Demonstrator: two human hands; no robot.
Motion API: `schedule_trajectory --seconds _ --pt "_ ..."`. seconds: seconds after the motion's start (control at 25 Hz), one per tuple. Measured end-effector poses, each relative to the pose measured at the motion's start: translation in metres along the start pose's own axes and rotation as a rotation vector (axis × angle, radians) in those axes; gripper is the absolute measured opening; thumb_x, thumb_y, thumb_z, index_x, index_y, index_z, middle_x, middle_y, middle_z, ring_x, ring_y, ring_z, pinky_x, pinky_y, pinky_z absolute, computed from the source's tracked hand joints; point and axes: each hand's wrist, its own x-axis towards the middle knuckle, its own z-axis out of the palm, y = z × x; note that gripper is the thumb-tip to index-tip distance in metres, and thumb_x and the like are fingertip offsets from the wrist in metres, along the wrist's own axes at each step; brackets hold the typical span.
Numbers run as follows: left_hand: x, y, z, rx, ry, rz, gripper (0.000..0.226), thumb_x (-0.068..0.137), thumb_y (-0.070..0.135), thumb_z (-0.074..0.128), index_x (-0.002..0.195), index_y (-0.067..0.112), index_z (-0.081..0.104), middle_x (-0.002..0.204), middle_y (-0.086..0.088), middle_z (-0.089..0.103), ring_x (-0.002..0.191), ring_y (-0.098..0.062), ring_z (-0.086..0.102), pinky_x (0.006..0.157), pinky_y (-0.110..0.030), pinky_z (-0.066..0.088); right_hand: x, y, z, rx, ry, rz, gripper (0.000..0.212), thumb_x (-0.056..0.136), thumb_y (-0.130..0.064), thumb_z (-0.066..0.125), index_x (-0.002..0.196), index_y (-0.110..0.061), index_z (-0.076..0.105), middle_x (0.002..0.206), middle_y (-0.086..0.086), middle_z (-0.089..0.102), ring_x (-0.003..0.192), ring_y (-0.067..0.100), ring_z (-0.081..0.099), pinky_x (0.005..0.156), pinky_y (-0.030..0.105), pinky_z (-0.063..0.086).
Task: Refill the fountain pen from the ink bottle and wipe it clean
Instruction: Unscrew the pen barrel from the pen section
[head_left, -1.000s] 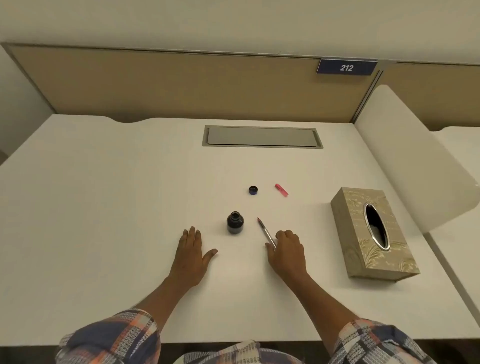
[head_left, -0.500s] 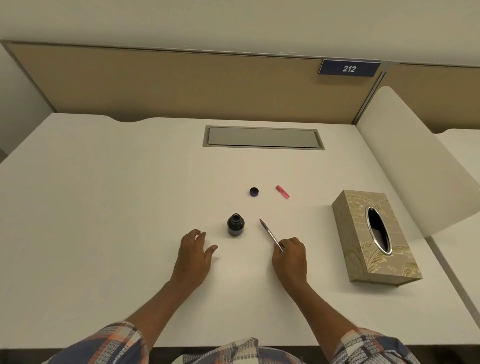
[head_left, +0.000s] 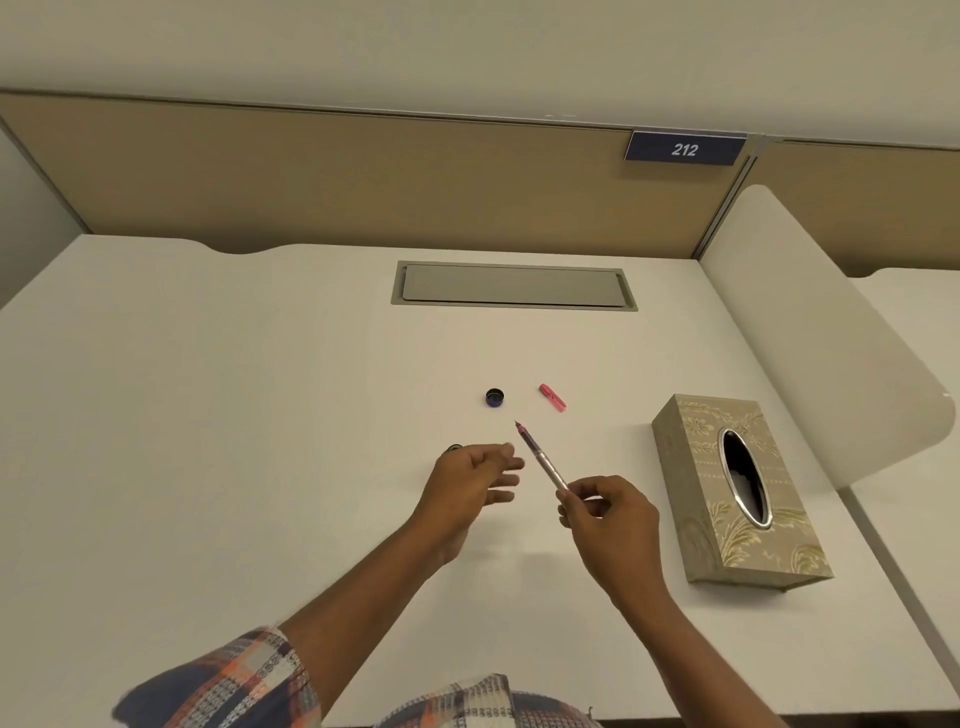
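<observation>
Right hand (head_left: 610, 519): thumb and fingertips pinch the rear end of the fountain pen (head_left: 540, 456). The pen is raised off the table (head_left: 260, 415), its uncapped nib pointing up and away from the hand.

Left hand (head_left: 465, 483): fingers loosely extended, holding nothing. It sits just left of the pen barrel and hides most of the ink bottle (head_left: 455, 448), of which only a dark edge shows at the knuckles. Whether the hand touches the bottle cannot be told.

Beyond both hands lie the bottle cap (head_left: 496, 397) and a pink pen cap (head_left: 552, 397), apart from each other. The tissue box (head_left: 737, 493) stands to the right of the right hand.

Assessment:
- **Pen:** it looks light, slim, stiff and smooth. The tail grip gives reach but little control, and a hold nearer the section should steady the nib at the bottle mouth. The nib is fragile and should not strike the rim.
- **Bottle:** it is small, open and likely glass, so easily tipped. It should be braced low on the body, not at the neck.
</observation>
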Motion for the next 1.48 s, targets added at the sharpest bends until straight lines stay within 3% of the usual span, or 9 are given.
schedule_trajectory --seconds 0.08,0.32,0.52,0.8,1.0,1.12,1.24,1.36,1.48 --pt "0.003 0.006 0.009 -0.199 -0.082 -0.054 0.028 0.092 0.023 0.055 0.107 0.000 0.065 0.105 -0.015 0.071 0.098 -0.028 0.068 0.085 -0.038 0.056 -0.005 -0.011 -0.010 0.009 -0.061 0.014 0.005 0.082 -0.019 0.073 0.082 -0.017 0.068 0.074 -0.002 0.071 0.062 0.006 0.069 0.058 0.015 0.051" --pt "0.001 0.015 0.026 -0.451 -0.115 -0.037 0.022 0.095 0.007 0.046 0.104 -0.005 0.062 0.097 -0.019 0.071 0.094 -0.032 0.069 0.084 -0.035 0.057 -0.010 -0.031 -0.022 0.104 -0.206 0.113 0.009 0.088 -0.029 0.065 0.090 -0.021 0.067 0.076 -0.002 0.072 0.070 0.012 0.071 0.073 0.034 0.059" --pt "0.003 0.014 0.030 -0.509 -0.043 0.013 0.018 0.094 0.007 0.046 0.093 0.000 0.063 0.089 -0.018 0.070 0.091 -0.029 0.069 0.085 -0.033 0.056 -0.008 -0.035 -0.026 0.217 -0.447 0.219 0.032 0.099 -0.036 0.042 0.095 -0.018 0.068 0.070 0.003 0.071 0.058 0.011 0.056 0.062 0.028 0.048" --pt "0.003 0.010 0.039 -0.601 0.038 0.002 0.018 0.095 0.007 0.044 0.093 -0.001 0.060 0.092 -0.023 0.067 0.088 -0.028 0.070 0.079 -0.031 0.058 -0.007 -0.033 -0.022 0.382 -0.270 0.197 0.022 0.094 -0.016 0.056 0.082 -0.015 0.074 0.069 0.008 0.073 0.060 0.017 0.062 0.066 0.031 0.052" --pt "-0.001 0.007 0.045 -0.631 0.067 -0.037 0.017 0.094 0.007 0.046 0.094 -0.002 0.061 0.091 -0.022 0.069 0.089 -0.030 0.071 0.084 -0.035 0.057 -0.013 -0.023 -0.023 0.200 -0.110 0.024 0.019 0.078 -0.013 0.076 0.088 -0.029 0.071 0.081 -0.002 0.076 0.070 0.008 0.070 0.070 0.025 0.057" --pt "-0.002 0.010 0.047 -0.657 0.064 -0.028 0.017 0.094 0.007 0.047 0.093 -0.002 0.061 0.090 -0.020 0.071 0.090 -0.029 0.071 0.085 -0.035 0.056 -0.013 -0.021 -0.029 0.230 -0.181 0.058 0.036 0.076 -0.029 0.077 0.109 -0.024 0.063 0.082 -0.003 0.076 0.077 0.007 0.071 0.072 0.025 0.056" --pt "-0.004 0.012 0.048 -0.661 0.056 0.003 0.018 0.094 0.007 0.047 0.093 -0.002 0.062 0.091 -0.020 0.071 0.094 -0.030 0.070 0.089 -0.036 0.055 -0.012 -0.019 -0.031 0.314 -0.202 0.144 0.026 0.094 -0.036 0.053 0.092 -0.015 0.068 0.069 0.005 0.073 0.063 0.015 0.067 0.063 0.028 0.049" --pt "-0.007 0.013 0.050 -0.656 0.063 0.010 0.018 0.094 0.006 0.046 0.093 -0.002 0.062 0.088 -0.019 0.072 0.094 -0.030 0.069 0.091 -0.038 0.053 -0.012 -0.018 -0.036 0.388 -0.215 0.135 0.008 0.084 -0.015 0.070 0.092 -0.013 0.067 0.075 0.006 0.068 0.068 0.016 0.059 0.062 0.027 0.046" --pt "-0.010 0.012 0.052 -0.680 0.064 0.006 0.019 0.095 0.006 0.045 0.091 -0.002 0.062 0.086 -0.017 0.072 0.091 -0.027 0.070 0.090 -0.038 0.053 -0.011 -0.014 -0.041 0.572 -0.273 0.233 0.036 0.079 -0.018 0.074 0.110 -0.018 0.056 0.091 0.007 0.067 0.081 0.017 0.064 0.070 0.032 0.050"
